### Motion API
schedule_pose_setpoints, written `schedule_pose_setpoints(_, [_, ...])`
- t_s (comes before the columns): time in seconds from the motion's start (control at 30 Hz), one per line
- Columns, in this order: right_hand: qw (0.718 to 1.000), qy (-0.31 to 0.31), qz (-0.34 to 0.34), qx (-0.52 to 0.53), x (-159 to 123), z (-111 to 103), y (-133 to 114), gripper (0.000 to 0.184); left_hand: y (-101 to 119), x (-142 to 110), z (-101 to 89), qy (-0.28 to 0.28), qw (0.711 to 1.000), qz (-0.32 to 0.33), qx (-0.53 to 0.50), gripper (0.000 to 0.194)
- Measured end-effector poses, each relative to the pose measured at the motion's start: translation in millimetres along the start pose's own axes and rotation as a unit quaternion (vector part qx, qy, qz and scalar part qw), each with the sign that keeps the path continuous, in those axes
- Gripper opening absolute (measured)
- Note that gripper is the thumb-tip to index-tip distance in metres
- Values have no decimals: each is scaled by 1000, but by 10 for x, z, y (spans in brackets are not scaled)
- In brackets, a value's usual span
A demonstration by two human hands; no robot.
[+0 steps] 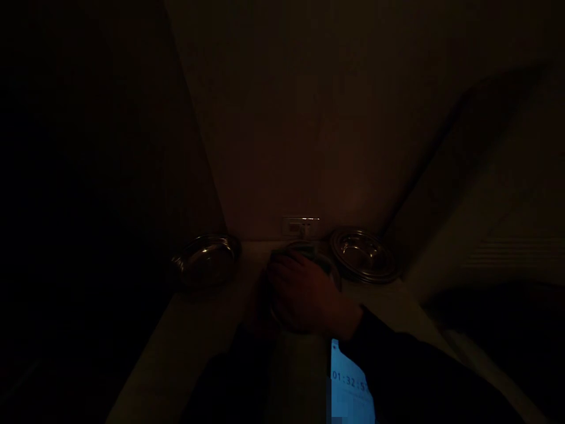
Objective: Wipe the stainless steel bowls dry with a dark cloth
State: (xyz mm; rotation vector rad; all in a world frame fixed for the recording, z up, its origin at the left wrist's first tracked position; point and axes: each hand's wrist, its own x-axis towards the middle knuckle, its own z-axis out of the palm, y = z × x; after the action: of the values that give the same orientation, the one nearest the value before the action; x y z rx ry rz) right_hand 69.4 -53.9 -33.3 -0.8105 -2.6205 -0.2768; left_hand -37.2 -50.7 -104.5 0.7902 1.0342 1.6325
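Under the right hand (pixel 304 291), a dim round dish (pixel 337 275), left hand (pixel 258 307) beside it, both grips unclear

- Two hands: one right hand (pixel 306 294), one left hand (pixel 259 307).
- Two dark sleeves (pixel 419 365).
- One metal bowl (pixel 207 260) visible at left.
- One stack of metal bowls (pixel 362 257) at right, too dark to count.
- One round dish (pixel 337 279), partly hidden by the hands.
- One wall socket (pixel 301 227).
- One lit screen (pixel 348 386).
- One table (pixel 154 359).
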Motion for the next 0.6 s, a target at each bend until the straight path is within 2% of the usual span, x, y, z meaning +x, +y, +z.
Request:
schedule_pose_setpoints(0.13, [999,14,-33,-33,-68,87,-79,39,75,-149,186,29,999,-5,33,22])
schedule_pose_setpoints(0.27, [996,40,-56,-55,-137,181,-108,36,128,-369,387,127,985,13,120,30])
schedule_pose_setpoints(0.4, [993,50,-83,-60,-225,263,-99,36,104,-523,524,128,979,13,155,40])
schedule_pose_setpoints(0.6, [985,77,-133,-80,-387,322,-35,29,1,-660,628,192,961,11,199,42])
